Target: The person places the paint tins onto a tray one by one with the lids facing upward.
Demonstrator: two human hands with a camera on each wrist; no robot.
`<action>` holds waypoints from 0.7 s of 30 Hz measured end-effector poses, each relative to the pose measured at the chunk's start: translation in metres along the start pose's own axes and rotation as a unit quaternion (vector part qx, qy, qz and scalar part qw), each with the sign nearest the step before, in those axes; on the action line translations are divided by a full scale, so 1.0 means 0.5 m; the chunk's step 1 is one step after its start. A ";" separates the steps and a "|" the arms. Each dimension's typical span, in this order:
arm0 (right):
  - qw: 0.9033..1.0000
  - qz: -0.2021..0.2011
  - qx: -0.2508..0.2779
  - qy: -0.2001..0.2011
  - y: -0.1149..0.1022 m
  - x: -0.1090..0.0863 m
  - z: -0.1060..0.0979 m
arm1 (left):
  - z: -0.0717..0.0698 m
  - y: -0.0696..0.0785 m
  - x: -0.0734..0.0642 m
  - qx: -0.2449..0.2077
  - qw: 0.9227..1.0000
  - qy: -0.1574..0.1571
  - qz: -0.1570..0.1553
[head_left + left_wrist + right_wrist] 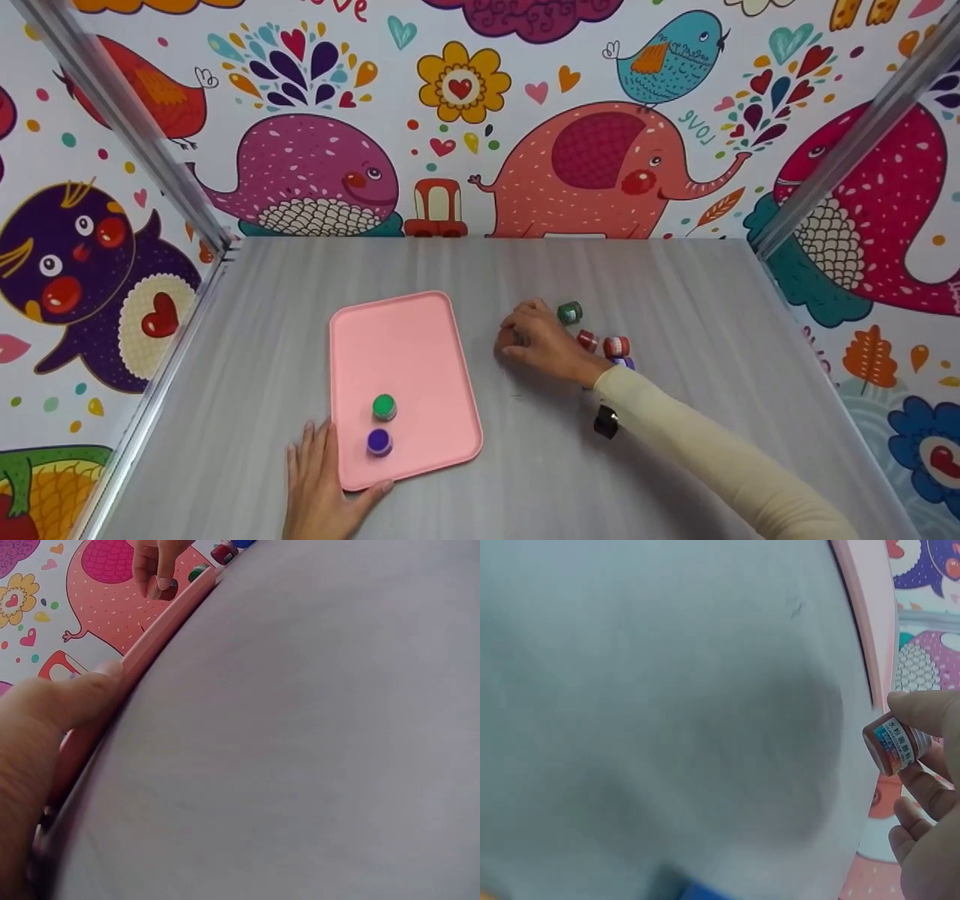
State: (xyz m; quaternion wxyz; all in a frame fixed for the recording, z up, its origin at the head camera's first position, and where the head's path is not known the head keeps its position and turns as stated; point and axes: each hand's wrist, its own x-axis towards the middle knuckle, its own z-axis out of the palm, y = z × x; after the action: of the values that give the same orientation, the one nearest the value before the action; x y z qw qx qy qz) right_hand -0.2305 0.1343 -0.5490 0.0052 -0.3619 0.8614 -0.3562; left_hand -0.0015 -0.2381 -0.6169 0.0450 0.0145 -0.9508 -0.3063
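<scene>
Between thumb and fingers, my right hand (544, 341) pinches a small paint jar (896, 745) of brownish-red colour with a printed label. The right wrist view shows the jar tilted, to the right of the pink tray. At the tray's near left corner lies my left hand (322, 480), its fingers straight along the side and its thumb touching the near rim. On the pink tray (405, 337) stand a green-lidded jar (384, 406) and a purple-lidded jar (379, 442).
Beyond and beside my right wrist are a dark green jar (570, 312), a dark red jar (587, 341), a red jar (616, 346) and a partly hidden purple jar (624, 364). Printed panels (465, 150) border the grey tabletop (262, 315), with metal posts at the corners.
</scene>
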 end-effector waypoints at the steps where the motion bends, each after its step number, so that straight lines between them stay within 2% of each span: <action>1: 1.000 0.001 0.005 -0.003 -0.004 0.003 0.005 | -0.001 0.001 0.000 -0.001 1.000 -0.002 -0.003; 7: 1.000 -0.003 0.029 -0.004 -0.023 0.020 0.031 | 0.001 0.003 0.003 -0.006 1.000 -0.016 -0.014; 14: 0.998 -0.008 0.063 -0.002 -0.041 0.046 0.049 | 0.004 0.007 0.001 0.022 1.000 0.003 -0.011; 21: 0.996 -0.003 0.090 -0.014 -0.053 0.061 0.082 | -0.009 0.009 0.004 0.012 0.998 -0.039 -0.041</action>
State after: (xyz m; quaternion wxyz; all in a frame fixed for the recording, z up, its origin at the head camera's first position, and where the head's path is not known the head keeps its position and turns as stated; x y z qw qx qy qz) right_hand -0.2256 0.0774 -0.5560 0.0482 -0.3675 0.8247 -0.4273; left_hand -0.0028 -0.2375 -0.6104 -0.0050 0.0417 -0.9541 -0.2965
